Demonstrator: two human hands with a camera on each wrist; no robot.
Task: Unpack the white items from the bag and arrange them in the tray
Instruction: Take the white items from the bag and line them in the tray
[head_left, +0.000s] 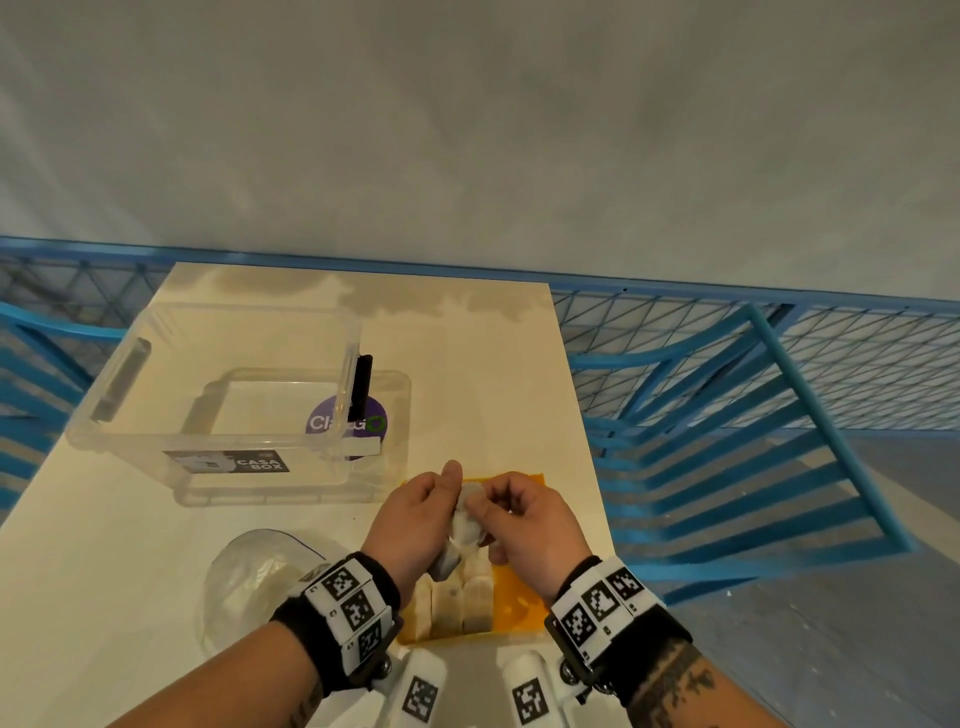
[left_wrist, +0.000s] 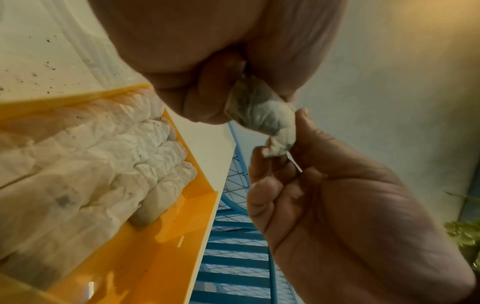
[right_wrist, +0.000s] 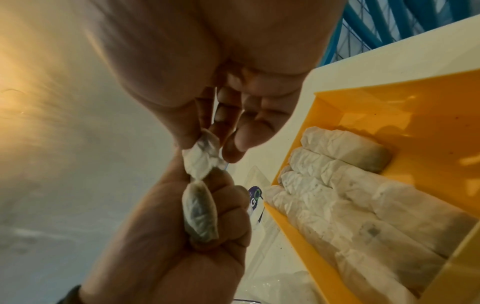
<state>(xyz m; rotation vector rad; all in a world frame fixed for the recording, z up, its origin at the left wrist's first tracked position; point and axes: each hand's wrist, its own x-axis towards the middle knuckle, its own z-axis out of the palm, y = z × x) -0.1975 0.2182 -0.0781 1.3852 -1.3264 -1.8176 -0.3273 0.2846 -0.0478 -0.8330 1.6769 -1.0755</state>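
Observation:
A crumpled white packet hangs in the air above the yellow tray. My left hand grips its lower part in curled fingers. My right hand pinches its upper end between thumb and fingertips. Several white packets lie side by side in the tray's left part. The clear plastic bag lies on the table, left of the tray, with pale contents inside.
A clear plastic storage box stands on its lid at the back left of the cream table. Blue metal railings and mesh run beyond the table's right and far edges. A grey wall rises behind.

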